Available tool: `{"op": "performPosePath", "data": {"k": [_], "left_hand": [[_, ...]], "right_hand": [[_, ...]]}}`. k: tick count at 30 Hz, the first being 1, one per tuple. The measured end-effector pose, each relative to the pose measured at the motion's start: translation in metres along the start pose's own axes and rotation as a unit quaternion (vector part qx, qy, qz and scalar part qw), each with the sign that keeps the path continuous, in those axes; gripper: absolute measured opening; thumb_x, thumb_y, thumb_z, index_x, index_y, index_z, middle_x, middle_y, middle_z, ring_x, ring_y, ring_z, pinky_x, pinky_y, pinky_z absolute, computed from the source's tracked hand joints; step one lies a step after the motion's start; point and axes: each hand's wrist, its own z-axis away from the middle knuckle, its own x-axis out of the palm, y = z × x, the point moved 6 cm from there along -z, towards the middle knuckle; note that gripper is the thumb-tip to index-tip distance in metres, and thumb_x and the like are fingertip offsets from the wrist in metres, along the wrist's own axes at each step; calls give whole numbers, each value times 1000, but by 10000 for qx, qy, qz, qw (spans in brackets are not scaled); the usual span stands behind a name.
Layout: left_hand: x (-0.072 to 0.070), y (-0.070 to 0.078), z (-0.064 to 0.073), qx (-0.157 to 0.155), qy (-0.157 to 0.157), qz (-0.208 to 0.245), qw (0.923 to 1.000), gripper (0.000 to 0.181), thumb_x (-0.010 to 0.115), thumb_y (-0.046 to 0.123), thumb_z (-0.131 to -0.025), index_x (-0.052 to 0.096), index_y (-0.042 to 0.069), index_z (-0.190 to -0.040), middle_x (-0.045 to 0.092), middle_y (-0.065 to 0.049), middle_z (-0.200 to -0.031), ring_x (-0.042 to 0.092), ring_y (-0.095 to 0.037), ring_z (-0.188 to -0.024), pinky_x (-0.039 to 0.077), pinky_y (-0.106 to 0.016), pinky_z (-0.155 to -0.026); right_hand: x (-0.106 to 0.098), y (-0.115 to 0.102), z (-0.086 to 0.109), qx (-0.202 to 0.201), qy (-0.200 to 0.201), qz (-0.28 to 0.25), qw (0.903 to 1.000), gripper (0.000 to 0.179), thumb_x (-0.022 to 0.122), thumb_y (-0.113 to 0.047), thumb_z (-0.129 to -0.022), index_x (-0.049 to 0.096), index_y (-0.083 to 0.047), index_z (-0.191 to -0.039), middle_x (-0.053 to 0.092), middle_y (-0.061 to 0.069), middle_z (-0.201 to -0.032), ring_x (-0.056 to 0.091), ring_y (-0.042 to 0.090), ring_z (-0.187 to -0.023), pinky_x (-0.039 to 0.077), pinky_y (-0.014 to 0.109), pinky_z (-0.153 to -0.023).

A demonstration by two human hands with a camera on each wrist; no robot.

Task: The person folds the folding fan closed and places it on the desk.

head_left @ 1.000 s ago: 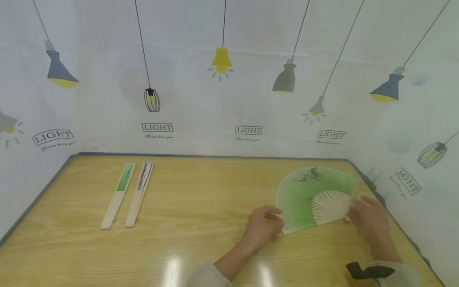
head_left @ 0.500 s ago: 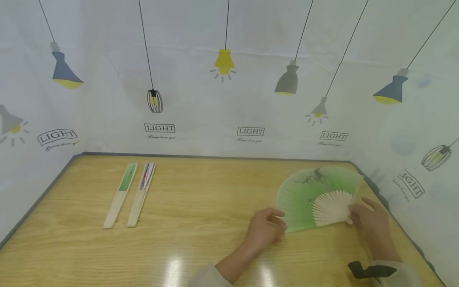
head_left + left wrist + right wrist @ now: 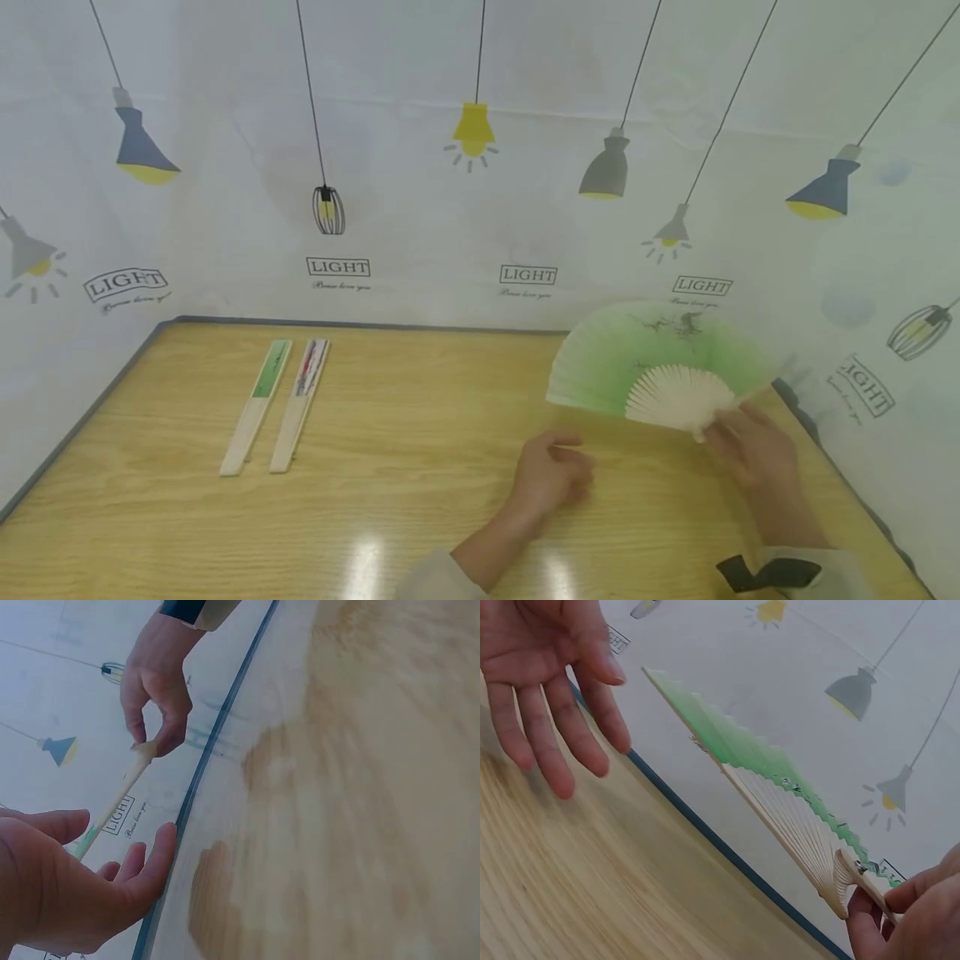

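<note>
Spread wide, a green folding fan (image 3: 600, 358) with pale ribs and a dark printed branch is held up off the table at the right. My right hand (image 3: 757, 446) pinches it near the pivot and its end rib. In the right wrist view the fan (image 3: 780, 795) appears nearly edge-on, thumb and fingers at its base. My left hand (image 3: 551, 475) is apart from the fan, over the table to its lower left. The right wrist view shows the left hand (image 3: 551, 682) with fingers extended and nothing in it.
Two closed folding fans lie side by side at the table's left: one with a green panel (image 3: 272, 371), one with a white and red panel (image 3: 311, 371). A white wall covering (image 3: 405, 208) printed with lamps borders the wooden table (image 3: 420, 433).
My right hand has lifted the fan and moved it up and left. The left hand was touching the fan's left edge and has come off it. The closed fans have stayed put.
</note>
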Motion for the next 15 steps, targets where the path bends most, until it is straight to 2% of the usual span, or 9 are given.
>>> {"op": "performPosePath", "data": {"k": [1,3,6,11,12,13,14,15], "left_hand": [[0,0,0,-3,26,25,10000,40,59,-11,-79,54,-11,-119,65,-12,-87,64,-20,-71,60,-41,-67],[-1,-1,0,-4,73,67,10000,42,60,-10,-80,52,-11,-121,65,-12,-89,63,-20,-72,60,-39,-66],[-3,-2,-2,29,292,600,9978,42,57,-7,-84,48,-11,-125,64,-12,-91,63,-18,-71,59,-34,-63],[-15,3,-9,359,870,1605,9825,32,51,0,-93,49,-8,-124,64,-15,-95,64,-20,-74,59,-35,-67],[-18,5,-10,447,1015,1716,9789,28,52,2,-94,51,-8,-120,64,-15,-95,66,-23,-77,59,-39,-70],[-22,8,-11,569,1157,1734,9764,24,55,2,-94,54,-8,-115,64,-16,-95,66,-27,-80,59,-43,-72],[-25,10,-11,680,1276,1768,9736,20,58,2,-93,56,-7,-110,65,-16,-95,66,-30,-84,59,-45,-74],[-29,13,-11,764,1400,1804,9706,17,61,3,-92,58,-6,-105,65,-15,-95,66,-33,-87,58,-48,-77]], "right_hand": [[1,-5,-1,-51,61,-91,9999,24,61,-17,-90,64,6,-93,64,23,-81,58,46,-74,48,57,-60],[4,-15,-4,160,2,-17,9999,23,61,-18,-91,64,5,-92,64,23,-81,58,45,-74,48,58,-60],[9,-33,-7,420,-122,36,9990,16,68,-11,-84,65,4,-89,64,20,-77,59,43,-75,50,56,-60],[17,-73,-17,473,-45,-104,9988,14,75,-1,-71,65,0,-82,62,15,-74,58,37,-69,49,50,-56],[19,-80,-19,561,-95,-147,9983,14,75,-1,-72,65,0,-81,61,14,-75,58,35,-68,49,49,-55],[22,-86,-20,833,-222,-337,9957,12,75,-2,-73,65,-2,-81,61,13,-76,58,32,-68,50,44,-56],[29,-88,-20,1386,-547,-1060,9831,10,73,0,-77,64,-3,-81,61,11,-77,59,28,-70,52,40,-59],[35,-90,-19,2072,-772,-2033,9538,8,71,-1,-81,64,-3,-82,61,9,-79,60,25,-73,54,35,-63]]}}
